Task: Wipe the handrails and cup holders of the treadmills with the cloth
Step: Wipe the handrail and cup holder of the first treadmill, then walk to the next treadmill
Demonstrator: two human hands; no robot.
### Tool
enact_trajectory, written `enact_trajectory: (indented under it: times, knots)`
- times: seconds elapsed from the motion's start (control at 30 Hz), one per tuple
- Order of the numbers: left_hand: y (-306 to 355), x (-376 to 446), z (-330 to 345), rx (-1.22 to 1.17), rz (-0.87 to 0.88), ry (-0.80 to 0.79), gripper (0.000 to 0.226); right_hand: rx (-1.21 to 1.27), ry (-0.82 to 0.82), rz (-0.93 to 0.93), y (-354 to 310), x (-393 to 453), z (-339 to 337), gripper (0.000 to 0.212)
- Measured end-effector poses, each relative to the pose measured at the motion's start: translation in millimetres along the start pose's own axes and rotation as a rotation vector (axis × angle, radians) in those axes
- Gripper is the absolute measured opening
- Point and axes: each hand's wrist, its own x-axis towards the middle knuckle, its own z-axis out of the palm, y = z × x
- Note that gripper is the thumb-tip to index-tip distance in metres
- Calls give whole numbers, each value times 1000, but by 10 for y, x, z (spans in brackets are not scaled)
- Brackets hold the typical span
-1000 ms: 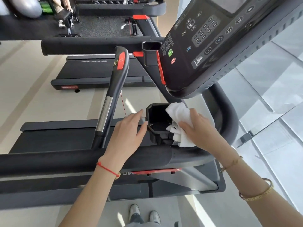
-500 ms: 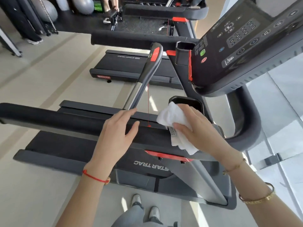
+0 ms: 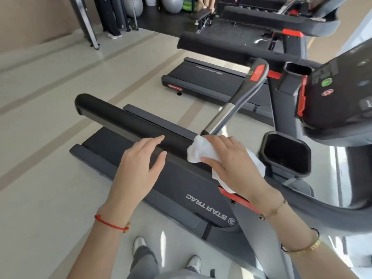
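Note:
A long black padded handrail [image 3: 124, 121] runs from upper left toward the centre. My right hand [image 3: 235, 164] holds a white cloth [image 3: 201, 150] pressed onto the handrail's near end, thumb curled under the cloth. My left hand [image 3: 141, 168] rests on the same rail just left of the cloth, fingers straight. The black cup holder [image 3: 286, 156] sits to the right of my right hand, apart from the cloth. A slanted grip bar [image 3: 239, 99] with a chrome section and red button rises behind the cloth.
The console [image 3: 342, 93] with buttons hangs at the upper right. A second treadmill [image 3: 211, 77] stands beyond, with its own handrail [image 3: 221, 45] and cup holder [image 3: 296, 75]. Exercise balls and racks line the far wall. My shoes [image 3: 193, 262] stand on the pale floor below.
My right hand has carried the cloth out of the cup holder and leftward onto the handrail. My left hand has slid left along the rail. The view has swung left.

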Motion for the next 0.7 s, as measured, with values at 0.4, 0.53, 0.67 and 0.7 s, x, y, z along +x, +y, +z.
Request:
enact_trajectory:
  times: [0.4, 0.53, 0.67, 0.7]
  knots:
    - [-1429, -412, -1040, 93, -274, 221, 36, 185, -195, -270, -1389, 1089, 815, 48]
    - [-1976, -609, -1484, 137, -365, 263, 36, 247, -238, -293, -1956, 1436, 1201, 46]
    - [-2475, -787, -1874, 182, -440, 299, 35, 287, -291, -317, -2471, 1714, 1623, 42]
    - [-2586, -823, -1960, 184, -463, 305, 35, 294, -307, -318, -2585, 1782, 1727, 42]
